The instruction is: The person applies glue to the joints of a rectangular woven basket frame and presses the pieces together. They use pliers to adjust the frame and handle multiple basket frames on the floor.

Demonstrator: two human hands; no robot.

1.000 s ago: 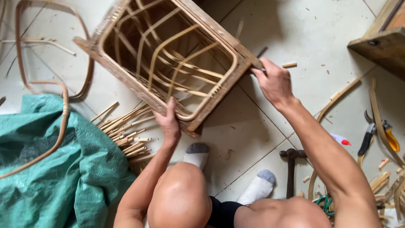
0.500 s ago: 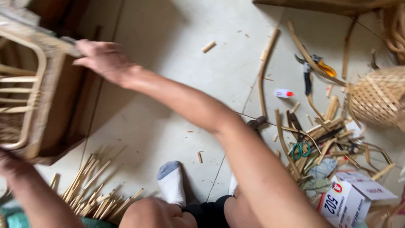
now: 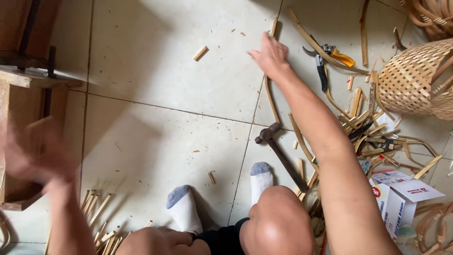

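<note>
Your right hand (image 3: 271, 55) stretched out, fingers open and empty, toward the cutters (image 3: 325, 59) just beyond on the floor; this looked like fetching a tool. Your left hand (image 3: 35, 153) was blurred by the frame (image 3: 19, 80), grip unreadable. Closing on the cutters' handles called for a little more reach.

Orange-handled pliers (image 3: 330, 59), black grip, lying on pale tile, seemingly open

Bare tile floor (image 3: 160, 71) lies open left of the right hand (image 3: 271, 54), while pliers (image 3: 325, 59), hammer (image 3: 281, 153), basket (image 3: 415, 80) and cane scraps (image 3: 363, 118) crowd its right.
</note>
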